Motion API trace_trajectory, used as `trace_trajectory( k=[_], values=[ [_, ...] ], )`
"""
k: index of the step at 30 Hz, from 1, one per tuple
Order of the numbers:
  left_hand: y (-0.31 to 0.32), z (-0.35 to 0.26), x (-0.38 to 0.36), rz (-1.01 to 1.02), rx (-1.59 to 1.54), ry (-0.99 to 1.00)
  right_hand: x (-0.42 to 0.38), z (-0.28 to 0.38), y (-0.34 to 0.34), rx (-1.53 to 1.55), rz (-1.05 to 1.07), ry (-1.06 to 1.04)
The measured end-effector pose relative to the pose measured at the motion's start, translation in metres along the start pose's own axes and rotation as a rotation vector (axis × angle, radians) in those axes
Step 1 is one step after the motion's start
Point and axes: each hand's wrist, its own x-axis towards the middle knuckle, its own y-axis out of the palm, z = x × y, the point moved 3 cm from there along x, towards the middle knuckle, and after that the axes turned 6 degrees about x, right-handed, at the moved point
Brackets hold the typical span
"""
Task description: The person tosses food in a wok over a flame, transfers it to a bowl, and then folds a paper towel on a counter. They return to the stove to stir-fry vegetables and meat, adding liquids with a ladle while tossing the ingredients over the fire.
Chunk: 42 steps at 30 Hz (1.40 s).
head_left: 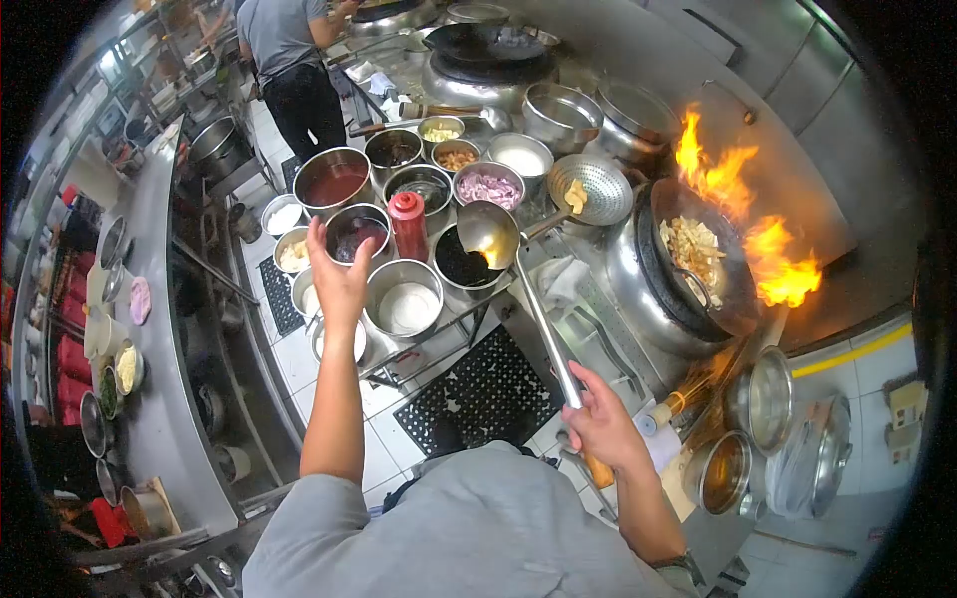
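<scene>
My right hand point(603, 424) is wrapped round the handle of a long metal ladle point(490, 231), whose bowl hangs over a pot of dark sauce point(465, 261). Nothing is in my left hand point(341, 274); its fingers are spread above the pots, near a bowl of dark red liquid point(357, 231) and a pot of white powder point(404, 299). A red squeeze bottle point(408, 225) stands between the hands. On the right, a wok point(703, 261) holds pale food pieces, with tall flames behind it.
A perforated strainer point(596, 189) lies beside the wok. Metal bowls of ingredients crowd the cart, among them chopped purple onion point(488, 187). Another person point(289, 70) stands at the upper left. A steel counter point(174, 399) runs along the left; pots point(720, 473) stand at lower right.
</scene>
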Motion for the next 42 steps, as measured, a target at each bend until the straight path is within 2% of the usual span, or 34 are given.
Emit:
trace_trajectory(
  k=[4, 9, 13, 15, 16, 19, 23, 26, 30, 31, 33, 34, 37, 38, 41, 42],
  values=[
    [-0.035, 0.005, -0.008, 0.008, 0.046, -0.032, -0.005, 0.009, -0.003, 0.211, 0.005, 0.061],
    [-0.045, 0.002, -0.015, 0.013, 0.052, -0.090, -0.016, 0.014, -0.015, 0.558, 0.062, 0.051],
    [-0.035, -0.003, -0.027, 0.049, 0.030, -0.038, -0.025, -0.007, -0.045, 0.916, 0.220, -0.086],
    [-0.027, -0.015, -0.034, 0.124, -0.071, -0.129, -0.033, -0.010, -0.059, 1.083, 0.251, -0.212],
    [-0.022, -0.018, -0.039, 0.146, -0.083, -0.107, -0.043, -0.006, -0.068, 1.072, 0.154, -0.265],
    [-0.002, -0.032, -0.049, 0.216, -0.138, -0.124, -0.067, 0.011, -0.116, 0.821, -0.049, -0.436],
    [0.041, -0.078, -0.061, 0.421, -0.238, -0.066, -0.093, 0.039, -0.177, 0.097, -0.545, -0.293],
    [0.078, -0.135, -0.081, 0.603, -0.332, 0.010, -0.081, 0.026, -0.226, -0.033, -0.607, -0.280],
    [0.129, -0.206, -0.110, 0.811, -0.357, 0.077, -0.083, 0.020, -0.264, -0.410, -0.772, -0.229],
    [0.134, -0.232, -0.115, 0.806, -0.302, 0.212, -0.093, 0.024, -0.272, -0.340, -0.734, -0.194],
    [0.152, -0.265, -0.122, 0.867, -0.267, 0.330, -0.113, 0.021, -0.298, -0.197, -0.651, -0.121],
    [0.166, -0.278, -0.127, 0.888, -0.272, 0.385, -0.117, 0.017, -0.311, -0.104, -0.579, -0.156],
    [0.213, -0.316, -0.151, 0.932, -0.280, 0.563, -0.097, 0.018, -0.337, -0.278, -0.556, 0.013],
    [0.231, -0.331, -0.162, 0.926, -0.277, 0.632, -0.091, 0.031, -0.337, -0.339, -0.618, 0.068],
    [0.272, -0.358, -0.193, 0.901, -0.305, 0.795, -0.060, 0.003, -0.373, -0.610, -0.796, -0.230],
    [0.279, -0.365, -0.201, 0.874, -0.271, 0.828, -0.053, 0.003, -0.381, -0.737, -0.866, -0.206]
  ],
)
